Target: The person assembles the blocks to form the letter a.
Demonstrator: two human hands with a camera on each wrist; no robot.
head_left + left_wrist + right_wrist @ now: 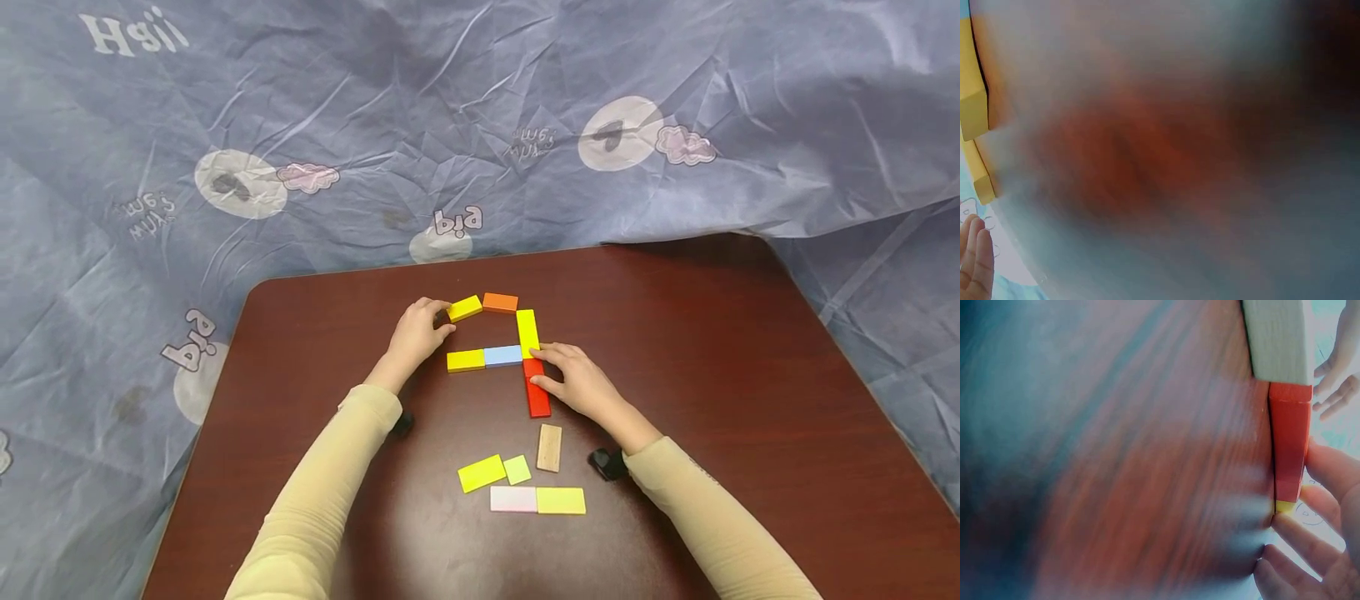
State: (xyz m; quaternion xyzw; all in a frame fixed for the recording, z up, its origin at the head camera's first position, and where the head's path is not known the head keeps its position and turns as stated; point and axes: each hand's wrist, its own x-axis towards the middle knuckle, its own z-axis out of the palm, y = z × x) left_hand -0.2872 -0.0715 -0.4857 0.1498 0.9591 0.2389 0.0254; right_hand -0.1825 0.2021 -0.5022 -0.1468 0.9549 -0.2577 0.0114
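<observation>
On the reddish-brown worktop (690, 333), the far yellow oblong block (466, 309), seemingly wooden, lies just right of your nearer left hand (417, 335), its long axis slanting away rightward, that hand's fingers extended, while your unclenched right hand (583, 382) touches a red oblong block (538, 400).

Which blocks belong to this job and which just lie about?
Probably the job:
yellow oblong block at left hand
orange oblong block
yellow oblong block at right hand
red oblong section
blue oblong block
yellow oblong block beside blue

Probably lying about:
wooden oblong block
pale green square block
pale pink oblong block
two yellow oblong blocks
</observation>
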